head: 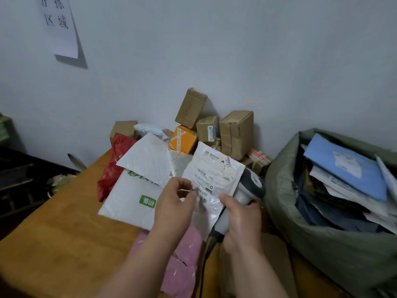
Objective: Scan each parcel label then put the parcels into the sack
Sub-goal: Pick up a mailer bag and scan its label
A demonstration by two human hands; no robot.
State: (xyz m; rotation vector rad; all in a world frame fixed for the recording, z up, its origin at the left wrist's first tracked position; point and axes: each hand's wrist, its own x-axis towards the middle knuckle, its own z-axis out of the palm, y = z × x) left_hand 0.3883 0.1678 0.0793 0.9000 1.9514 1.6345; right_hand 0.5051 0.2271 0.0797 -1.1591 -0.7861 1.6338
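We're pinching the white parcel (pixel 211 183) with our left hand (pixel 175 204), right hand (pixel 240 220) gripping the scanner (pixel 250 186); label's showing "507-", table (pixel 64 222) open lower left.

Four brown cartons (pixel 235 134); one orange box (pixel 182 139); one scanner (pixel 250 188); one green sack (pixel 322 239); two hands (pixel 171 203).

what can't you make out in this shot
Head view only:
- Label print on the held white parcel: too small and blurred; left hand covers part.
- Scanner: window hidden behind the parcel, handle inside the right hand.
- Sack: cut off by the right edge.
- Pink bag: under both forearms.
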